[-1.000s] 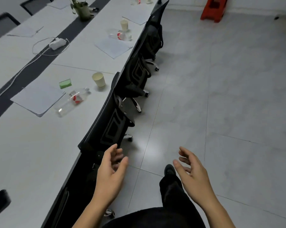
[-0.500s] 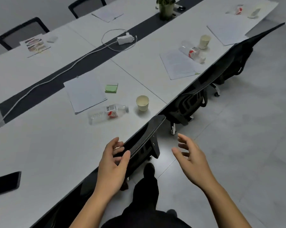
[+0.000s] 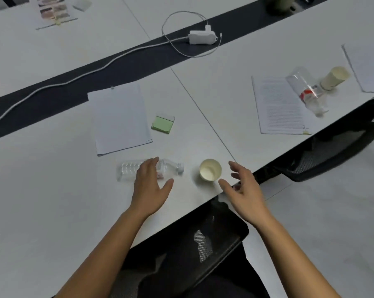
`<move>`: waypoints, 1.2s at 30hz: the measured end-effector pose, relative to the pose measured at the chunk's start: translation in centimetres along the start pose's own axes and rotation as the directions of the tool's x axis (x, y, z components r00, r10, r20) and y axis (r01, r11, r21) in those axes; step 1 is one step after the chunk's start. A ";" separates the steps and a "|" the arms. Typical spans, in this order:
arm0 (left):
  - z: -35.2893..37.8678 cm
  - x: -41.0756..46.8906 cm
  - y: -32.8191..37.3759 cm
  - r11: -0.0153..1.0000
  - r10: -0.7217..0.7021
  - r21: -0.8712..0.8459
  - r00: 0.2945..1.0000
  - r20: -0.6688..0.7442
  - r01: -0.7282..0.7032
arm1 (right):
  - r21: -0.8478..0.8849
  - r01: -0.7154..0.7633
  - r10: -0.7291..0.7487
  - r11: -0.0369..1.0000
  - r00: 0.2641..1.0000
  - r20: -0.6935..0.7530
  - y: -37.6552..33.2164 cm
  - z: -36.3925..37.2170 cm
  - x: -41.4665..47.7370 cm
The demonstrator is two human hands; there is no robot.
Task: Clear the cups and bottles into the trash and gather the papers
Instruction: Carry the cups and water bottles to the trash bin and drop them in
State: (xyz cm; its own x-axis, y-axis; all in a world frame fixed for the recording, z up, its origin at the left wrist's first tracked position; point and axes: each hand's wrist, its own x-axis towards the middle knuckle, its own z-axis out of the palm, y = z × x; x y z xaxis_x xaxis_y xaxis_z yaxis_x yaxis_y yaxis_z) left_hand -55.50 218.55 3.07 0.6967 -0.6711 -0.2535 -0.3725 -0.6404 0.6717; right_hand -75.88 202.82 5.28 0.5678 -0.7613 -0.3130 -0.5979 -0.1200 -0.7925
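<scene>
Leaning over the white table, I see the paper stack beyond; my left hand spreads open over the lying plastic bottle, my right hand open, empty, just beside the upright paper cup.

Bare table lies open left of the bottle; chair back blocks the near edge.

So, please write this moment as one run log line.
phase: reaching | left hand: open over lying bottle | right hand: open beside paper cup
</scene>
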 end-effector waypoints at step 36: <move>10.2 -0.3 26.7 0.845 0.395 -0.412 0.917 0.055 -0.340 | 0.307 -0.078 0.273 0.948 0.692 -0.668 4.1 -21.2 -10.3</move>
State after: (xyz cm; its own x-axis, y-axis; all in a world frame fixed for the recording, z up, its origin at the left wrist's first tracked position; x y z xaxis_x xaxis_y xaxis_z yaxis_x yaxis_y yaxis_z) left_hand -71.93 197.79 13.98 0.4578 -0.8890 -0.0049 -0.2994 -0.1594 0.9407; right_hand -96.16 196.63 16.31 -0.1481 -0.9854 -0.0841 -0.4376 0.1416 -0.8879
